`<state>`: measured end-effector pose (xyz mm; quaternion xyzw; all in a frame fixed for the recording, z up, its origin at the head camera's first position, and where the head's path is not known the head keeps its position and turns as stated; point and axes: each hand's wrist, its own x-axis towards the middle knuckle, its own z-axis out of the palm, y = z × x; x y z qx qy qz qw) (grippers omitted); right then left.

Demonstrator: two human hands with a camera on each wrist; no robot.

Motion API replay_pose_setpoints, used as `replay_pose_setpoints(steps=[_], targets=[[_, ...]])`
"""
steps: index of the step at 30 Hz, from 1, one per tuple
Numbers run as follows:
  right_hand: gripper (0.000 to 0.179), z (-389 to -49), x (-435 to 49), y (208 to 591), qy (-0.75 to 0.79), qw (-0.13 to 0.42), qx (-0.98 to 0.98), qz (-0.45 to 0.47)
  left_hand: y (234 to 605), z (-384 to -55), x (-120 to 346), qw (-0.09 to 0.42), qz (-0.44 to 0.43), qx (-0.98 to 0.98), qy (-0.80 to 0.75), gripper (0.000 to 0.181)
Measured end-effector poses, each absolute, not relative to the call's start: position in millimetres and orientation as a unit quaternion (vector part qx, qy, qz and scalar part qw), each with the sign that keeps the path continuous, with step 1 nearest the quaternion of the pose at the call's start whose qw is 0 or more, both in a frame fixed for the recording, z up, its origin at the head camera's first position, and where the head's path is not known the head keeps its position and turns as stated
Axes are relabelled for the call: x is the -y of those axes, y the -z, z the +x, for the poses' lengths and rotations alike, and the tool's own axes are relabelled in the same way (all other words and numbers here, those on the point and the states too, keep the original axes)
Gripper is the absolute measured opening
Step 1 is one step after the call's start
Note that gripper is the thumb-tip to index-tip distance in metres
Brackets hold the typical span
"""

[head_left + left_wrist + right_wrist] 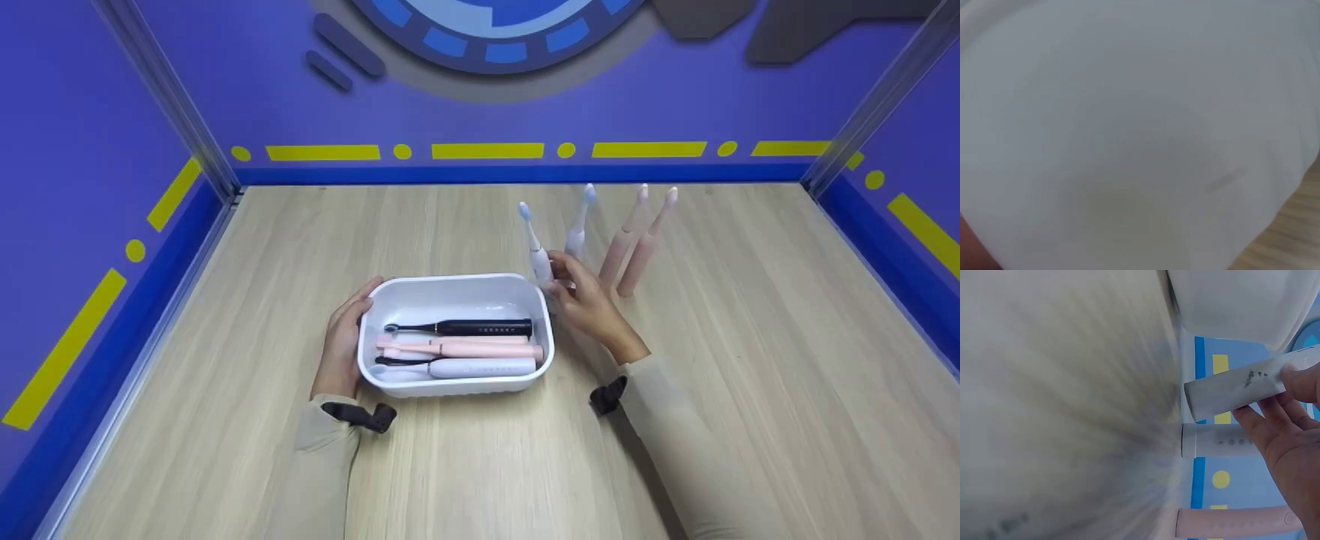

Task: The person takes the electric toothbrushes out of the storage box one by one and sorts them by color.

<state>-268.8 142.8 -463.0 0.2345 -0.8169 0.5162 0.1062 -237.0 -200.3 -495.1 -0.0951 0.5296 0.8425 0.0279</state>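
My right hand [589,304] pinches a white electric toothbrush [538,262] with a blue brush head, just off the bin's right back corner. In the right wrist view this toothbrush [1235,385] leans, its base end close to the tabletop. My left hand [345,337] grips the left side of a white bin [457,386] near its back corner. The bin's pale wall [1140,112] fills the left wrist view. Inside lie a black toothbrush [487,327], a pink toothbrush [487,349] and a white toothbrush [487,367], with others partly hidden under them.
Beyond my right hand, another white toothbrush [576,238] stands upright, partly covered by the hand. Two pink toothbrushes stand to its right, the nearer one [637,262] farthest right. A wooden tabletop [750,375] lies beneath, with blue panels [480,120] around it.
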Motion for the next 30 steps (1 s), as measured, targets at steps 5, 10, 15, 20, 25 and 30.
replay_pose_setpoints(steps=[5, 10, 15, 20, 25, 30], targets=[[0.040, -275.1, -145.3, 473.5, -0.495, 0.117, 0.825, 0.244, 495.0, -236.8, 200.3, 0.027, -0.088, -0.523, -0.847, 0.045], [0.037, -272.9, -145.2, 472.8, -0.484, 0.127, 0.829, 0.250, 495.6, -237.7, 199.7, 0.023, -0.090, -0.525, -0.846, 0.044], [0.036, -270.4, -147.0, 472.6, -0.478, 0.131, 0.831, 0.254, 495.9, -238.4, 199.8, 0.020, -0.087, -0.528, -0.844, 0.045], [0.036, -267.1, -149.3, 472.3, -0.466, 0.134, 0.836, 0.256, 495.3, -237.2, 199.9, 0.019, -0.088, -0.528, -0.845, 0.046], [0.038, -265.4, -151.6, 473.0, -0.449, 0.148, 0.840, 0.268, 494.0, -236.6, 199.8, 0.026, -0.093, -0.527, -0.844, 0.046], [0.034, -265.2, -152.8, 473.4, -0.452, 0.149, 0.838, 0.267, 494.5, -236.4, 199.5, 0.023, -0.097, -0.541, -0.835, 0.044]])
